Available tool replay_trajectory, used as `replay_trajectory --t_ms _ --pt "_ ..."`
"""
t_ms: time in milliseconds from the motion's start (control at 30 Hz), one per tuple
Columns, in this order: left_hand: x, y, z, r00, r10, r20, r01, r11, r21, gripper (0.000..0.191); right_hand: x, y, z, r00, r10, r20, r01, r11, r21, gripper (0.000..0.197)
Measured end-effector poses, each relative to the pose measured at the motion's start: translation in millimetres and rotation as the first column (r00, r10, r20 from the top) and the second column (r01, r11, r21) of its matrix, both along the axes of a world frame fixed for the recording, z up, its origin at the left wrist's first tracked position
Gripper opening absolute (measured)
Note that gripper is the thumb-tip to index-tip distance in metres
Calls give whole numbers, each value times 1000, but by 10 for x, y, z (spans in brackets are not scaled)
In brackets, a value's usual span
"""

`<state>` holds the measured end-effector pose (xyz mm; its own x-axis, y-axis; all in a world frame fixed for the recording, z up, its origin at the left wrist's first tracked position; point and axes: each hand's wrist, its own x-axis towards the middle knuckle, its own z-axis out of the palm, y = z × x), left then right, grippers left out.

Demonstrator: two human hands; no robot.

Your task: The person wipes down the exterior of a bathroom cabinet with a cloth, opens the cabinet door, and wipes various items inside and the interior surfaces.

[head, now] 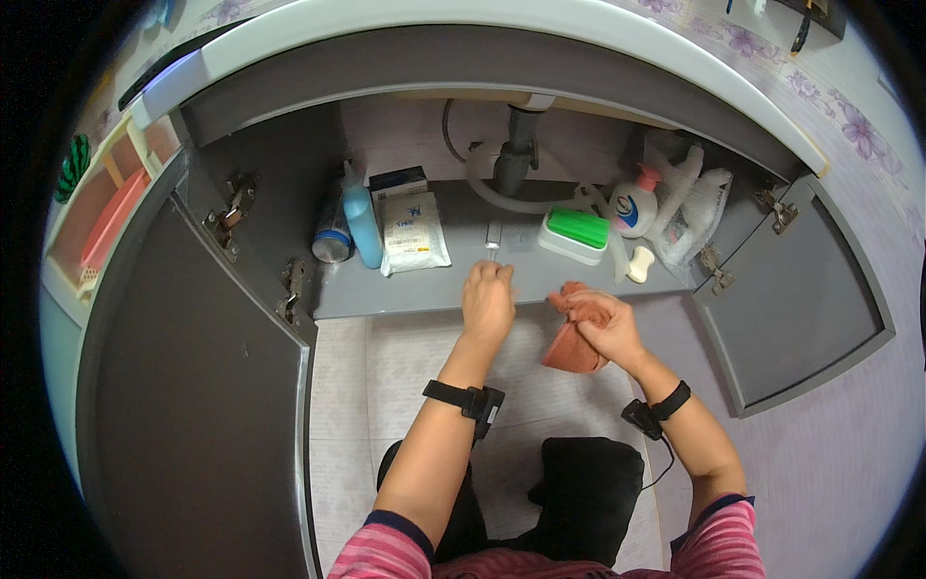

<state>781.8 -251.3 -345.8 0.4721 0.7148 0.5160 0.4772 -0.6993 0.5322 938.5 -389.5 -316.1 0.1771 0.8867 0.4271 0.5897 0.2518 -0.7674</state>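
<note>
My left hand [489,298] is over the front of the grey cabinet shelf [448,293], its fingers at the near end of a small clear object [493,235]; whether they grip it I cannot tell. A reddish-brown cloth [575,347] hangs bunched in my right hand [611,326], just in front of the shelf edge. Behind that hand, a green-bristled brush [579,228] rests on a white base, with a cream bone-shaped piece [641,264] to its right. A white packet [412,231] and a light blue bottle [362,224] stand left of my left hand.
Open cabinet doors flank me, at left [195,391] and right [803,304]. A grey drain pipe [515,163] with a pale hose descends at the back. A metal can [333,239] stands at left; a pump bottle [634,206] and clear plastic wrapping [698,217] are at right.
</note>
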Motion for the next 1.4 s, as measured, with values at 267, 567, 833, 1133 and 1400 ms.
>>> replay_trajectory --t_ms 267,567,833,1133,1400 --pt "-127 183 -62 981 179 74 -181 983 19 37 -21 324 -44 975 -142 -170 145 989 6 29" --pt "-319 173 231 885 285 368 -173 935 -309 45 -228 946 -98 923 -207 323 174 976 128 36" --pt "-746 381 424 485 434 759 74 845 -530 25 -818 1100 -18 873 202 444 -252 966 56 37" --pt "-873 320 518 519 398 756 207 800 -563 23 -638 2384 153 948 -253 194 242 967 78 27" --pt "-751 299 467 544 382 747 237 784 -573 23 -692 2467 -195 822 31 568 180 933 -312 34"
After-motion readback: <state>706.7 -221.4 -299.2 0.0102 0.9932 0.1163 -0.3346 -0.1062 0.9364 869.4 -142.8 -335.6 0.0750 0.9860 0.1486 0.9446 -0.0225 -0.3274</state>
